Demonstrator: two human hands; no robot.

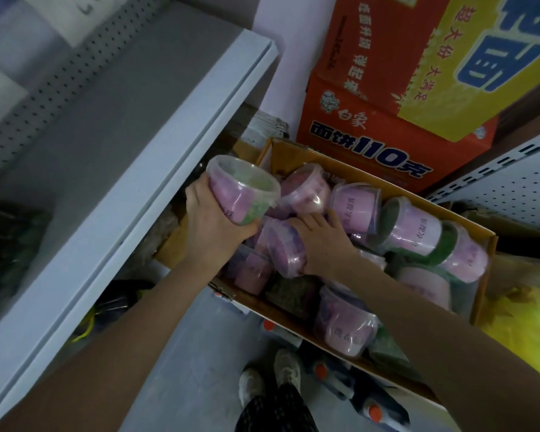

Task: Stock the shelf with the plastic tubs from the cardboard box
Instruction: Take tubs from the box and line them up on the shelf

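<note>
Tubs leaving the cardboard box [340, 159], beside the shelf [131, 126].
The left hand [212, 221] grasps a raised tub [242, 187]; the right hand [321, 244] clasps a second tub [282, 254] inside the box. Set both upright, behind the shelf's front edge.

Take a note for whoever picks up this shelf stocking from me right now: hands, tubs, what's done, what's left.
Left hand: grips one pink-labelled tub, raised above the cardboard box, beside the front edge of the shelf.
Right hand: down in the box, on a second tub lying on its side; whether it grips it is unclear.
Done: one tub is out of the box; none shows on the visible part of the shelf.
Left: set the held tub on the shelf, then move the rest. Many tubs lie heaped in the box.
</note>
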